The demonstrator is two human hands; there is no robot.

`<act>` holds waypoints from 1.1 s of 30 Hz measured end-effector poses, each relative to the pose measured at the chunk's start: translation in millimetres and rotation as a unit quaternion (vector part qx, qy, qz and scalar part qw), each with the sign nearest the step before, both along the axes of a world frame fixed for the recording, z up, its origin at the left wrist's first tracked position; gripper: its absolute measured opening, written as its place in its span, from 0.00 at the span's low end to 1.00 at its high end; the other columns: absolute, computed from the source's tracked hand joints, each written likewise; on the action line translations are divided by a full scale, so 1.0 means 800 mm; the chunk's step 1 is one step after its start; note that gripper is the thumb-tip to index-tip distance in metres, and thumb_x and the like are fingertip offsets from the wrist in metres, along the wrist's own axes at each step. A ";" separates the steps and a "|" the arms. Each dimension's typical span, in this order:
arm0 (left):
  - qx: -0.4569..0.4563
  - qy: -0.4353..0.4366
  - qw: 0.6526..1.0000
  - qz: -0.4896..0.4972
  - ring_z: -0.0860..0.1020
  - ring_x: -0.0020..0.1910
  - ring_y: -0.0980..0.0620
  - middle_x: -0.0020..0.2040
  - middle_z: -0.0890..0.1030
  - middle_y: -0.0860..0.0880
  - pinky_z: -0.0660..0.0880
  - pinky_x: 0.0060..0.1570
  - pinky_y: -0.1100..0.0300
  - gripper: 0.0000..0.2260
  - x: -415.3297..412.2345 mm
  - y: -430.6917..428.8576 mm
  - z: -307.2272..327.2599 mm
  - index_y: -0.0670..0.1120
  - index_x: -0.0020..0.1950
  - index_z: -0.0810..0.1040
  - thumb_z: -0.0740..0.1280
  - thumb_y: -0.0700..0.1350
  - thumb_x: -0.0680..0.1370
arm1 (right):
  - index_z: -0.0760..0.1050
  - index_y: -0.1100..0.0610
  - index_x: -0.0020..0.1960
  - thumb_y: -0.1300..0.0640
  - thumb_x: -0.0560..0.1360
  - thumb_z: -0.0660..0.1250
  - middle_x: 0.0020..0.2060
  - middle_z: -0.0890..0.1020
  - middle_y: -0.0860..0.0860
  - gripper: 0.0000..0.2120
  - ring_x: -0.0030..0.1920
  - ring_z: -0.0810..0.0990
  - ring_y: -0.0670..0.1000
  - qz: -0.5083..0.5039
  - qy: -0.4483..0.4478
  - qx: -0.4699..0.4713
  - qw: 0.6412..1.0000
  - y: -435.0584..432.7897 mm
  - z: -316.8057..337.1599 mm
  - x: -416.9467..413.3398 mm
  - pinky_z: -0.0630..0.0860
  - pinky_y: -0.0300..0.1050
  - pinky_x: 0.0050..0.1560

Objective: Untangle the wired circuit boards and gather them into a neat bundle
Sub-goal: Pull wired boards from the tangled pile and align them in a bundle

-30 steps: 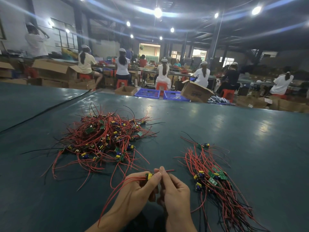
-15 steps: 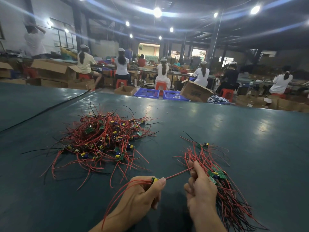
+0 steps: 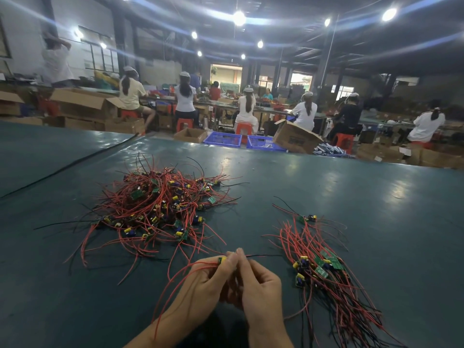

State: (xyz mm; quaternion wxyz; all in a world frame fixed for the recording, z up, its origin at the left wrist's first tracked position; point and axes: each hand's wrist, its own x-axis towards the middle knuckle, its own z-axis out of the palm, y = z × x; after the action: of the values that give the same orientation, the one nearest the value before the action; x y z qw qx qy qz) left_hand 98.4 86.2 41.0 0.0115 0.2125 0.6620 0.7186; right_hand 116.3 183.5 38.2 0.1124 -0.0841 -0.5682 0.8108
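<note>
red-wired little circuit board pinched in the left hand, right hand pinching its black wire, tangled pile lying beyond them.

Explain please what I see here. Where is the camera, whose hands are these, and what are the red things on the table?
There is no machine. A person wears a camera on the head, so the picture looks forward and down at their own hands. On the green table lie a tangled pile of small wired circuit boards, on the left, and a neater bundle on the right. The left hand pinches one circuit board; the right hand pinches its wire. Other workers sit behind.
</note>
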 end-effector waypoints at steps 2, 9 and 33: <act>-0.006 -0.001 1.000 -0.016 0.77 0.28 0.57 0.28 0.79 0.50 0.73 0.32 0.66 0.17 0.001 0.000 0.001 0.48 0.31 0.80 0.61 0.49 0.78 | 0.86 0.54 0.35 0.55 0.74 0.70 0.30 0.84 0.52 0.10 0.31 0.81 0.47 -0.031 -0.006 0.023 0.999 0.005 0.001 -0.002 0.78 0.38 0.32; -0.053 0.043 0.998 -0.009 0.72 0.26 0.51 0.23 0.75 0.43 0.70 0.33 0.61 0.25 -0.001 -0.001 0.003 0.46 0.24 0.74 0.60 0.62 0.74 | 0.86 0.55 0.36 0.56 0.76 0.70 0.25 0.69 0.46 0.11 0.20 0.61 0.41 -0.155 -0.020 -0.050 0.986 0.064 0.014 -0.018 0.58 0.33 0.18; -0.323 0.252 0.904 0.123 0.77 0.34 0.56 0.33 0.79 0.56 0.74 0.37 0.57 0.20 -0.023 -0.036 -0.014 0.49 0.37 0.79 0.60 0.63 0.75 | 0.77 0.60 0.33 0.40 0.73 0.62 0.22 0.68 0.47 0.24 0.23 0.64 0.44 -0.114 0.077 0.101 0.985 0.037 0.009 0.005 0.61 0.36 0.23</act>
State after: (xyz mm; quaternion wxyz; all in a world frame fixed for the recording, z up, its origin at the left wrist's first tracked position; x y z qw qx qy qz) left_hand 80.2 57.5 29.7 -0.1756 0.2881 0.8596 0.3837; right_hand 120.5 213.2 45.7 0.2558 -0.0738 -0.6234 0.7352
